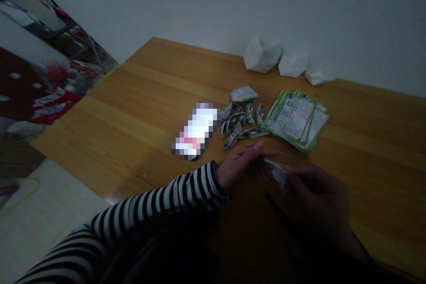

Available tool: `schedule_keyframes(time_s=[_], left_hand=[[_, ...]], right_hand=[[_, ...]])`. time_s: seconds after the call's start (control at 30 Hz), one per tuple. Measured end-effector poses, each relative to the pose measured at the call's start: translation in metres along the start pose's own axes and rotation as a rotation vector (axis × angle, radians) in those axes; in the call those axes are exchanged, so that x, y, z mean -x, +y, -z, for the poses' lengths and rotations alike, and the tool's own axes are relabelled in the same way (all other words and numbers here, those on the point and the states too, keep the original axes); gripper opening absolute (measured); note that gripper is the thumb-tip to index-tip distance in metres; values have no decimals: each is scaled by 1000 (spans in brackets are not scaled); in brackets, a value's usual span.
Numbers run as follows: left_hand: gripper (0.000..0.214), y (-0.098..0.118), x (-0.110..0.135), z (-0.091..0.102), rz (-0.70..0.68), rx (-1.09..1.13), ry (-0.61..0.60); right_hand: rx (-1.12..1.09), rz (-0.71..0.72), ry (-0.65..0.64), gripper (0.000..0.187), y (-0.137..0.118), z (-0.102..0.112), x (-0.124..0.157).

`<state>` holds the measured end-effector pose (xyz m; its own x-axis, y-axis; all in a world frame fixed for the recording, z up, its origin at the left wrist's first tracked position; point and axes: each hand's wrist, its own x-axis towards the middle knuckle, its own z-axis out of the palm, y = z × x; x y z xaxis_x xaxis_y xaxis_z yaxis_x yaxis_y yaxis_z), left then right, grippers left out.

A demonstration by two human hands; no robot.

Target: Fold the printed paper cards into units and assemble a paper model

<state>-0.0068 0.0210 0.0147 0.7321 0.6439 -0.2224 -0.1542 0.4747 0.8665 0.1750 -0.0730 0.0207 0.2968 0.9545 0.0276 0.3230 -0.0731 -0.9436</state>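
Between my hands is a small folded piece of printed paper (279,176), whitish with grey print, held low over the near part of the table. My right hand (321,193) pinches its right end between thumb and fingers. At the other end, my left hand (241,162), in a black-and-white striped sleeve, has its fingers closed on the paper, partly in shadow. Just beyond lies a cluster of folded paper pieces (238,117), angular and printed grey and green. To their right is a stack of green-and-white printed sheets (296,120), slightly fanned out.
A lit phone (198,131), its screen blurred out, lies left of the folded pieces on the wooden table (133,97). Several white folded paper shapes (262,55) stand along the wall (213,4). Cluttered red items (56,93) are beyond the table's left edge.
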Motion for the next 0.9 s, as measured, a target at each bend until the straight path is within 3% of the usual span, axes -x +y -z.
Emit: schedule_keyframes(time_s=[0.07, 0.17, 0.33, 0.5, 0.63, 0.77, 0.83, 0.9], left_hand=[[62, -1, -1, -1, 83, -38, 20], [46, -3, -1, -1, 145, -134, -25], [40, -7, 0, 2, 127, -110, -30], [45, -11, 3, -1, 0, -170, 63], [49, -12, 7, -7, -105, -366, 132], [42, -10, 8, -8, -244, -731, 115], [32, -10, 8, -5, -356, -839, 110], [36, -12, 7, -2, -494, -888, 62]], right_hand=[[119, 133, -26, 9, 0, 0, 1], [179, 268, -26, 13, 2, 0, 1], [202, 259, -39, 15, 7, 2, -2], [87, 93, -70, 17, 2, -3, -5], [7, -98, -96, 19, -4, -14, 0], [-69, -201, 9, 24, -5, -19, 1], [-164, -279, -6, 23, -3, -16, -2], [-269, -363, -45, 28, -1, -10, -6]])
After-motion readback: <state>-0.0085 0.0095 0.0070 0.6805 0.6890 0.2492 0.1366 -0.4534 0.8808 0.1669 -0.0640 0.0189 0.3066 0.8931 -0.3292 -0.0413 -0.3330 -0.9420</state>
